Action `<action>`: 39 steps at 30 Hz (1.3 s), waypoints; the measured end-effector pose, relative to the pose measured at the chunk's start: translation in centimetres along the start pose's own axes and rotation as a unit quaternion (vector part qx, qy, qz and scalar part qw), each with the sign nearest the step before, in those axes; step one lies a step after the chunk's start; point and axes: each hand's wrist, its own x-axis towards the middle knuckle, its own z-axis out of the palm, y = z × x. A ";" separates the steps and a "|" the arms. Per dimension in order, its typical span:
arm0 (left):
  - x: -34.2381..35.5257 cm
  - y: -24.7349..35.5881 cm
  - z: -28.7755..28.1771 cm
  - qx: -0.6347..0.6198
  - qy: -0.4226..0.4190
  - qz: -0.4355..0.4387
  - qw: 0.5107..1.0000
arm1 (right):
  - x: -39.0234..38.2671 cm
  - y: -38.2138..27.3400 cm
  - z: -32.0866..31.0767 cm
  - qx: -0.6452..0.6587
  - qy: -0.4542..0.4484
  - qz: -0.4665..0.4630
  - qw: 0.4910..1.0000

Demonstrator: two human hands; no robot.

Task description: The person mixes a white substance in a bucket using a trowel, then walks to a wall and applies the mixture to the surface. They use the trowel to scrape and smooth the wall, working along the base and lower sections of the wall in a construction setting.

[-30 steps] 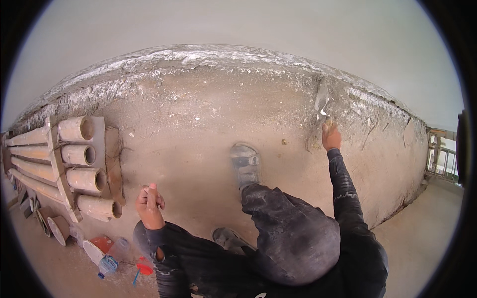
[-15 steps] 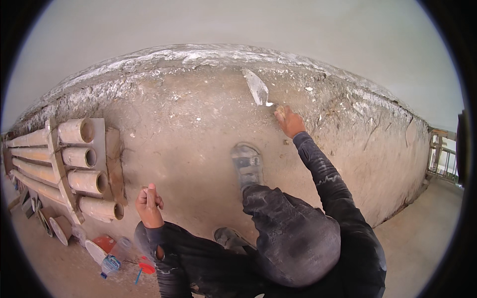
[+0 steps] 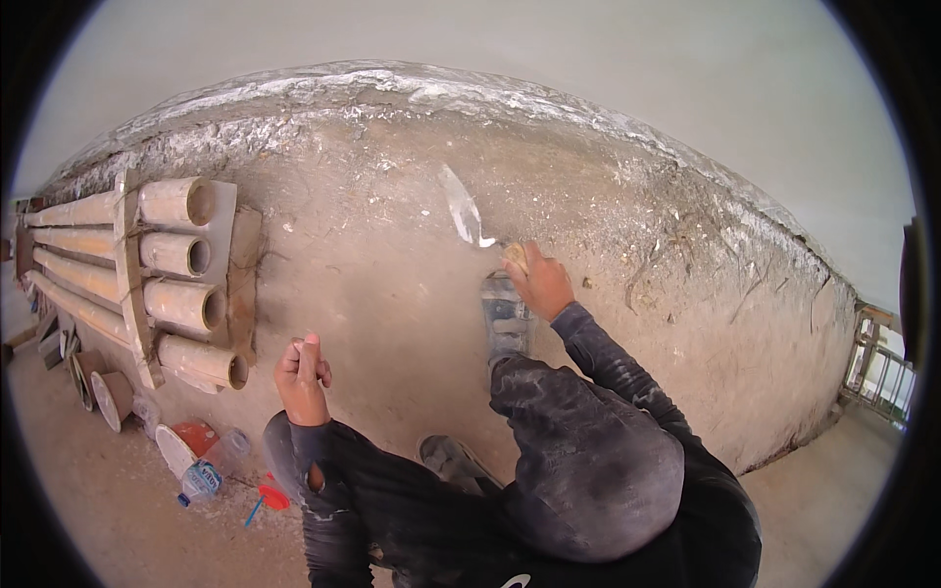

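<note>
My right hand (image 3: 542,282) grips the wooden handle of a trowel (image 3: 461,204). Its pointed metal blade, smeared whitish, reaches forward and left over the dusty ground, apart from the foot of the wall. Whether the blade touches the ground I cannot tell. Just below that hand is my sandalled foot (image 3: 505,318). To the left, my left hand (image 3: 304,377) is raised above my knee, fingers curled in and thumb pressed to them, with nothing visible in it.
Bamboo poles (image 3: 181,304) lie stacked at left behind a wooden upright (image 3: 130,279). Nearer are a plastic bottle (image 3: 202,480), a red container (image 3: 196,436) and a bucket (image 3: 112,400). A pale wall (image 3: 470,39) with a crumbly white base (image 3: 392,83) runs across the far side.
My right hand has drawn the trowel back toward me and a little left, away from the wall base. My left hand keeps its curled pose. The view has shifted slightly.
</note>
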 end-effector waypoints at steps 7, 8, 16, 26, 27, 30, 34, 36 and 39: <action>0.5 -0.4 1.4 0.031 -0.016 0.008 0.999 | 0.1 4.2 3.6 -0.113 -0.003 0.028 0.993; 0.4 -0.5 1.3 0.039 -0.014 0.016 0.999 | -1.4 6.9 1.4 -0.122 0.005 0.070 0.990; 0.4 -0.6 2.1 -0.001 -0.040 0.004 0.999 | -7.2 24.6 -10.9 -0.231 0.190 0.275 0.914; 1.8 -0.1 3.7 0.011 -0.069 -0.014 0.997 | 4.3 3.0 0.3 -0.054 0.070 0.063 0.994; 1.8 -0.1 3.9 0.008 -0.069 -0.018 0.997 | 5.6 2.8 0.6 -0.044 0.074 0.068 0.994; 1.9 -0.4 3.0 0.000 -0.048 -0.012 0.999 | 6.6 7.8 -1.8 -0.102 0.073 0.113 0.986; 0.9 -0.6 1.4 -0.010 -0.021 -0.004 1.000 | 2.6 17.1 -8.6 -0.156 0.073 0.227 0.959; 0.3 0.2 0.5 -0.030 -0.010 0.007 0.999 | 0.0 22.5 -10.4 -0.193 0.103 0.272 0.937; -1.1 0.9 -0.2 -0.050 -0.003 0.014 0.999 | -2.9 27.4 -12.7 -0.183 0.149 0.333 0.913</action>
